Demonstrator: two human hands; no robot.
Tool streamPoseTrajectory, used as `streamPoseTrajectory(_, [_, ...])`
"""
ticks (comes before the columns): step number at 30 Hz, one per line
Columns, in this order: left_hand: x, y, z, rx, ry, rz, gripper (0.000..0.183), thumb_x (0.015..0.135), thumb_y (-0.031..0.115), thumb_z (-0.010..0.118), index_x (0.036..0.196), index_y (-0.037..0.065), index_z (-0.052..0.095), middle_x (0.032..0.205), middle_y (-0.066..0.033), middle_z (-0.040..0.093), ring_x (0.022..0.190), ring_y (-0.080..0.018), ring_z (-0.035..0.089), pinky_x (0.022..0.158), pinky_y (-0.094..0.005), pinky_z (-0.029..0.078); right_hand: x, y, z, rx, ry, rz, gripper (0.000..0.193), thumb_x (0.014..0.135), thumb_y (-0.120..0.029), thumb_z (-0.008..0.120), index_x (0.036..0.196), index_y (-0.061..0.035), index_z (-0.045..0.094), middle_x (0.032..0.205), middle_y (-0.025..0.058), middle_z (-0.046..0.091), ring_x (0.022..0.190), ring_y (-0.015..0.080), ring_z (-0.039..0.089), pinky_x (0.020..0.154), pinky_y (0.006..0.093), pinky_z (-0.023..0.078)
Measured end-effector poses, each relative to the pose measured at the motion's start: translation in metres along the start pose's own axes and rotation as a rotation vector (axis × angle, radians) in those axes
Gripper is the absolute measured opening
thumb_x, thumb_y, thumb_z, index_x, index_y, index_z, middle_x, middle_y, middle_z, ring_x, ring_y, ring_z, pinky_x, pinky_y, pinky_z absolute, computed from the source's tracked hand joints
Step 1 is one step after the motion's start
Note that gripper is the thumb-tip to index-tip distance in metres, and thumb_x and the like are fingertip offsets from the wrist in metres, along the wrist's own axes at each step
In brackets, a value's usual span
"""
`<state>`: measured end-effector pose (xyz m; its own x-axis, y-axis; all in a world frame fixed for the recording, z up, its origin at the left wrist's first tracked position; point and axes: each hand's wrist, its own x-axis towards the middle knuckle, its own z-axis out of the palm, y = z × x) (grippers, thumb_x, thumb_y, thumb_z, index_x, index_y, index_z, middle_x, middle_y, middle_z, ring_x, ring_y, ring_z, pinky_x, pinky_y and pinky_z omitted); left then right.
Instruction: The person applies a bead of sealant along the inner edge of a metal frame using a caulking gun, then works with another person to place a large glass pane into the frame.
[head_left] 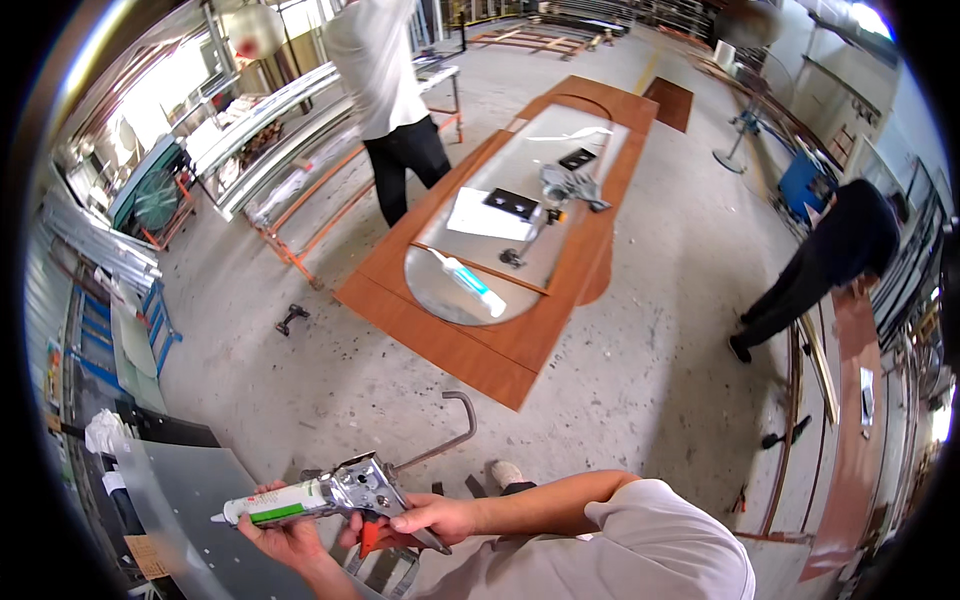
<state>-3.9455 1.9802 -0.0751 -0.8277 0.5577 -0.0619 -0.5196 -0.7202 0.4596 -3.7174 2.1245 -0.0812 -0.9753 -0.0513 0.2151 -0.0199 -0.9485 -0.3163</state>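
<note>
Fingers (408,521) gripping caulking gun (362,486), white cartridge (287,503)

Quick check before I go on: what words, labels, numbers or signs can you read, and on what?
No readable text anywhere.
White-and-green tube in the caulking gun: print too small to read.
Blue-and-white tube on the pale oval panel: label too blurred to read.
</note>
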Motion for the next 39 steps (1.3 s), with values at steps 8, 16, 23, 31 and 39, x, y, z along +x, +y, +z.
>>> streamPoseTrajectory(8, [0.261,0.014,-0.017,-0.208,0.014,0.011,0.017,0.083,0.019,0.069,0.09,0.005,0.064,0.088,-0.0105,0.066,0.089,-0.0272,0.062,0.092,-0.0481,0.047,0.203,-0.095,-0.093,-0.213,-0.084,-0.098,0.084,0.085,-0.045,0.07,0.144,0.0,0.032,0.138,0.0147,0.044,0.134,0.0253,0.04,0.117,0.0417,0.023])
streamPoseTrajectory(16, [0.534,0.033,0.04,-0.222,-0.002,-0.229,0.032,0.084,0.025,0.067,0.106,0.002,0.062,0.102,-0.0115,0.063,0.102,-0.03,0.06,0.105,-0.0511,0.044,0.437,-0.197,-0.147,-0.287,0.334,-0.288,0.047,0.087,-0.009,0.064,0.131,-0.0044,0.047,0.12,0.0175,0.058,0.12,0.0371,0.054,0.106,0.0558,0.039])
streamPoseTrajectory(23, [0.733,0.01,0.089,0.003,-0.525,-0.225,0.066,0.079,0.032,0.073,0.132,0.001,0.05,0.125,-0.0134,0.054,0.12,-0.028,0.051,0.111,-0.0458,0.038,0.527,-0.306,-0.213,-0.176,0.264,-0.547,0.052,0.078,-0.01,0.066,0.128,-0.0093,0.054,0.109,0.0136,0.064,0.103,0.0354,0.061,0.101,0.0577,0.042])
streamPoseTrajectory(31, [0.921,-0.081,0.101,0.107,-0.333,-0.321,0.049,0.082,0.006,0.069,0.129,0.0,0.055,0.124,-0.0115,0.058,0.117,-0.0221,0.057,0.104,-0.0392,0.046,0.605,-0.431,-0.368,0.21,0.435,-0.532,0.052,0.075,-0.013,0.065,0.125,-0.0088,0.053,0.098,0.0062,0.06,0.092,0.0262,0.059,0.095,0.0502,0.045])
streamPoseTrajectory(39, [1.069,-0.143,0.161,0.253,-0.407,-0.368,0.048,0.078,0.002,0.072,0.124,0.001,0.06,0.118,-0.0093,0.059,0.112,-0.0186,0.055,0.096,-0.0346,0.045,0.67,-0.551,-0.436,0.551,0.332,-0.523,0.05,0.079,-0.011,0.06,0.128,-0.0086,0.05,0.106,0.0032,0.06,0.099,0.0209,0.058,0.1,0.0454,0.043])
